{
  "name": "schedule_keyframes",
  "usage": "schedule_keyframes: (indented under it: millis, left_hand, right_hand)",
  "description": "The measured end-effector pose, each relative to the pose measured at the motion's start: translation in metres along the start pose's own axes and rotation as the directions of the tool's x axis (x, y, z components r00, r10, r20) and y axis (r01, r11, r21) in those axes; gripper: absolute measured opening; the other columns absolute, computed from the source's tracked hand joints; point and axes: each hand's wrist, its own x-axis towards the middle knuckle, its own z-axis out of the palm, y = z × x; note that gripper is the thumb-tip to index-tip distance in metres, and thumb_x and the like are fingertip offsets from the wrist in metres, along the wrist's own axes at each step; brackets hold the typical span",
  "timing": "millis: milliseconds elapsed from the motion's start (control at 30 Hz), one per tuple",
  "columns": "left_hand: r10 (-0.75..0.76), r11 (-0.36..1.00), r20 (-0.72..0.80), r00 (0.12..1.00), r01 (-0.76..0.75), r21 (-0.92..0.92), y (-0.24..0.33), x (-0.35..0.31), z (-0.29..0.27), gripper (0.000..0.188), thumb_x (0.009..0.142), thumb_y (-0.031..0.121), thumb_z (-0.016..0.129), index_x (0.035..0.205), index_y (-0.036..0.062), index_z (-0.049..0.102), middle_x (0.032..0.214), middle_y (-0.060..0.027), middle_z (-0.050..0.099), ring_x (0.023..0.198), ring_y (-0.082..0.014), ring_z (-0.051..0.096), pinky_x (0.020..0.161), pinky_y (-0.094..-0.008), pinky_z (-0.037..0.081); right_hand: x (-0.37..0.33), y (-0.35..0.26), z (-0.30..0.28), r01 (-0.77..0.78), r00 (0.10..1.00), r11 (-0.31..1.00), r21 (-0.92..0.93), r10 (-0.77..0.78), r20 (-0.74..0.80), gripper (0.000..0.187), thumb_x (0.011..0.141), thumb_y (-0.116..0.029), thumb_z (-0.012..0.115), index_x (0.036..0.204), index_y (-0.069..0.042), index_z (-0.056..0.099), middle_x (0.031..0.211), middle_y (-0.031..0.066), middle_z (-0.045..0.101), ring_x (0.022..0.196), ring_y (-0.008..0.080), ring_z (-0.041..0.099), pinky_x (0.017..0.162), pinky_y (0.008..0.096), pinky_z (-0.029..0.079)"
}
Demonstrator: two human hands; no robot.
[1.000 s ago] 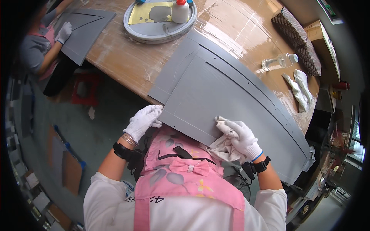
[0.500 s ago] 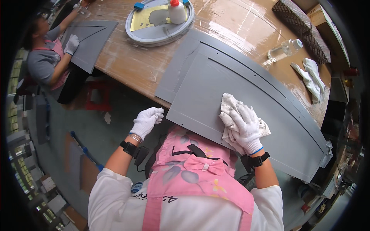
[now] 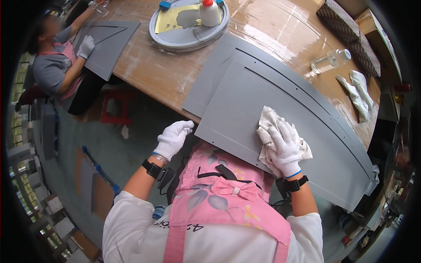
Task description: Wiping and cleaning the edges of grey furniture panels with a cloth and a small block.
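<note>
A grey panel (image 3: 237, 105) with one curved edge lies on top of another grey panel (image 3: 223, 55), jutting over the table's near edge. My right hand (image 3: 286, 151), in a white knit glove, presses a crumpled whitish rag (image 3: 268, 118) onto the upper panel, fingers draped over the cloth. Just off that panel's left corner is my left hand (image 3: 172, 138), also gloved. Its fingers are curled together, and I see nothing in them.
On the table (image 3: 175, 83) are a round lid (image 3: 162, 40) bearing a red-capped bottle (image 3: 209, 14), a clear bottle (image 3: 330, 61) and a white cloth (image 3: 360, 96). At far left a co-worker (image 3: 55, 72) handles another grey panel (image 3: 107, 46). A red stool (image 3: 117, 107) stands below.
My left hand has risen slightly and turned, its fingers pointing more to the right. The right hand and rag stay at nearly the same place on the panel. The whole view has shifted slightly.
</note>
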Motion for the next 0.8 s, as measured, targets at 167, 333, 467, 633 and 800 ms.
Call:
schedule_keyframes:
  millis: [167, 333, 467, 633, 800]
  left_hand:
    - [-0.251, 0.946, 0.319, 0.914, 0.162, 0.281, 0.028, 0.009, 0.001, 0.025, 0.096, 0.008, 0.058, 0.118, -0.0023, 0.063, 0.099, -0.0065, 0.07, 0.093, -0.0128, 0.064, 0.087, -0.0284, 0.052]
    - [-0.123, 0.977, 0.293, 0.948, 0.063, 0.206, 0.009, 0.01, -0.012, 0.021, 0.099, 0.014, 0.056, 0.108, -0.0012, 0.068, 0.092, -0.0064, 0.069, 0.087, -0.0124, 0.064, 0.083, -0.027, 0.052]
    - [-0.11, 0.994, 0.175, 0.978, 0.112, -0.003, 0.027, 0.019, -0.013, 0.029, 0.102, 0.024, 0.055, 0.112, -0.001, 0.065, 0.088, -0.005, 0.068, 0.082, -0.0119, 0.064, 0.079, -0.0271, 0.053]
    - [-0.082, 0.79, 0.29, 0.953, 0.24, -0.564, 0.059, 0.047, 0.005, 0.045, 0.104, 0.039, 0.048, 0.126, -0.0002, 0.056, 0.095, -0.0096, 0.066, 0.08, -0.0179, 0.066, 0.075, -0.032, 0.057]
    - [-0.177, 0.547, 0.449, 0.876, 0.466, -0.695, 0.085, 0.085, 0.053, 0.057, 0.105, 0.049, 0.039, 0.132, -0.0005, 0.049, 0.108, -0.0152, 0.064, 0.091, -0.0254, 0.067, 0.083, -0.0404, 0.058]
  right_hand:
    - [-0.001, -0.002, 0.001, -0.012, 1.0, 1.0, -0.014, 0.013, 0.012, 0.047, 0.077, -0.026, 0.073, 0.121, -0.014, 0.065, 0.132, 0.0154, 0.056, 0.128, 0.0384, 0.049, 0.112, 0.0566, 0.034]
    - [-0.002, 0.0, 0.002, -0.002, 1.0, 0.999, -0.032, 0.002, 0.016, 0.046, 0.078, -0.027, 0.072, 0.121, -0.013, 0.065, 0.134, 0.0154, 0.055, 0.128, 0.0383, 0.05, 0.112, 0.0559, 0.034]
    - [-0.003, 0.001, 0.005, -0.055, 0.999, 0.998, -0.025, 0.055, -0.003, 0.048, 0.078, -0.025, 0.072, 0.124, -0.013, 0.064, 0.135, 0.0153, 0.054, 0.129, 0.0369, 0.049, 0.113, 0.0549, 0.033]
    - [0.009, -0.026, 0.015, -0.352, 0.935, 0.936, 0.019, 0.352, -0.04, 0.061, 0.075, -0.023, 0.073, 0.133, -0.014, 0.058, 0.141, 0.0171, 0.05, 0.136, 0.0351, 0.042, 0.117, 0.0541, 0.026]
    - [-0.01, -0.062, 0.009, 0.003, 0.994, 0.993, 0.119, -0.016, 0.104, 0.064, 0.069, -0.031, 0.08, 0.129, -0.016, 0.06, 0.138, 0.0152, 0.051, 0.134, 0.0376, 0.045, 0.112, 0.0583, 0.031]
